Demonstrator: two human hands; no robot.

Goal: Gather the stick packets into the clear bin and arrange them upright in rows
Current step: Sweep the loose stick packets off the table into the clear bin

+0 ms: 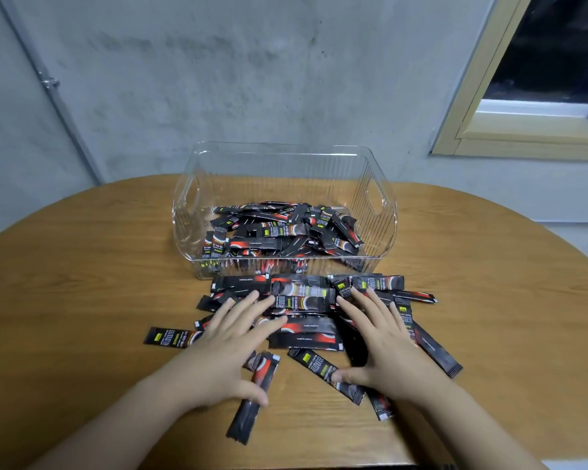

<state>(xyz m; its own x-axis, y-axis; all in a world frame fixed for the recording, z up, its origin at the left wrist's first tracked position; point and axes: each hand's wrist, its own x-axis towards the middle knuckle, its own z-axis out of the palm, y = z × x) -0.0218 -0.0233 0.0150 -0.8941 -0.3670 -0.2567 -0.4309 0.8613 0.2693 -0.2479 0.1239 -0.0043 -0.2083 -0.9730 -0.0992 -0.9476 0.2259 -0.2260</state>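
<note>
Head view: one camera, looking down on the counter (82,266).
Bin (381,212): clear, at the far side; packets (279,232) are seen lying jumbled inside, none upright.
Loose packets (302,300): scattered before the bin, overlapping.
Left hand (224,344): grip wide, fingers spread flat on the pile.
Right hand (384,340): grip wide, likewise pressed on packets.
Handling: judged light, thin, glossy, likely slippery; best pinched mid-length or scooped in bundles.

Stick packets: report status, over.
Left hand and right hand open, flat on table pile. Clear bin holds loose heap, none upright. Nothing obstructing.
</note>
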